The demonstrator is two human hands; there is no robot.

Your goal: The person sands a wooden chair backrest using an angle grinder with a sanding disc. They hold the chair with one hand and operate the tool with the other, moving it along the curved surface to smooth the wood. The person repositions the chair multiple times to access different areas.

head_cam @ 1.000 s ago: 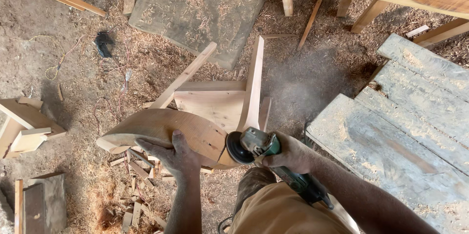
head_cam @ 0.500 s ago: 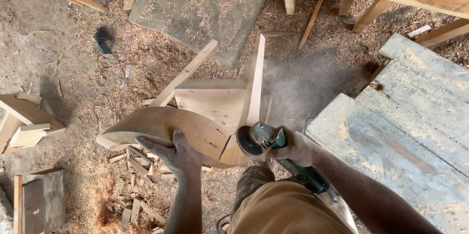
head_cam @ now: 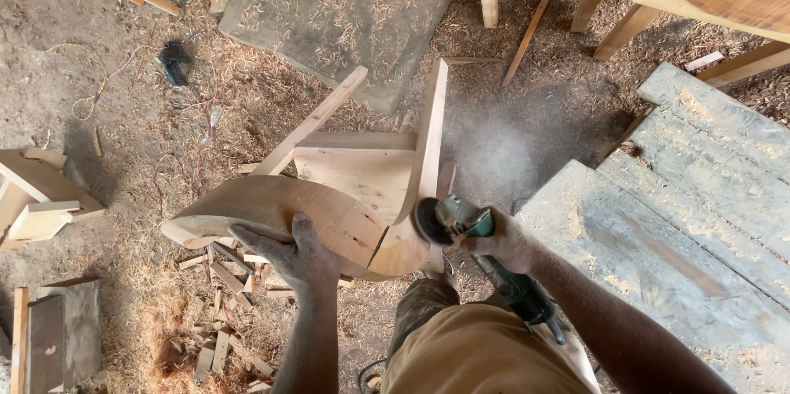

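Left hand (head_cam: pixel 298 256) lies flat, fingers spread, on the near edge of the curved wooden seat (head_cam: pixel 280 213), pinning it. Right hand (head_cam: pixel 502 239), fingers wrapped closed, grips the green angle grinder (head_cam: pixel 461 221); its disc touches the seat's right end. Grey planks (head_cam: pixel 683 221) lie right.

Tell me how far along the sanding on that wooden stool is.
Done: the stool is assembled, legs attached to the round seat. In hand: the left hand steadies the seat; the right hand presses the green angle grinder against its edge, dust rising. Left: how much edge remains unsanded cannot be told.
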